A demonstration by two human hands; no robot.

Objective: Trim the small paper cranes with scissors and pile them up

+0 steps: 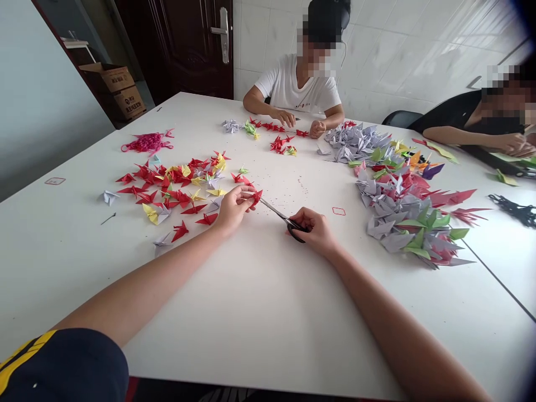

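Observation:
Near the middle of the white table, my left hand (235, 209) pinches a small red paper crane (257, 196) between thumb and fingers. My right hand (314, 230) is closed around the black handles of a pair of scissors (276, 211). The long metal blades point left and their tips reach the crane; whether they touch the paper I cannot tell. Left of my left hand lies a loose spread of folded cranes (180, 195), mostly red, with some yellow and pale grey ones. Tiny paper bits (299, 190) are scattered just beyond the scissors.
To the right is a large heap of grey, green and red cranes (402, 212). A pink stringy bundle (148, 141) lies at the far left. Across the white table (234, 312) sits a person in a white shirt (299, 89); another person (456, 117) works at the right, near black cords (513, 209).

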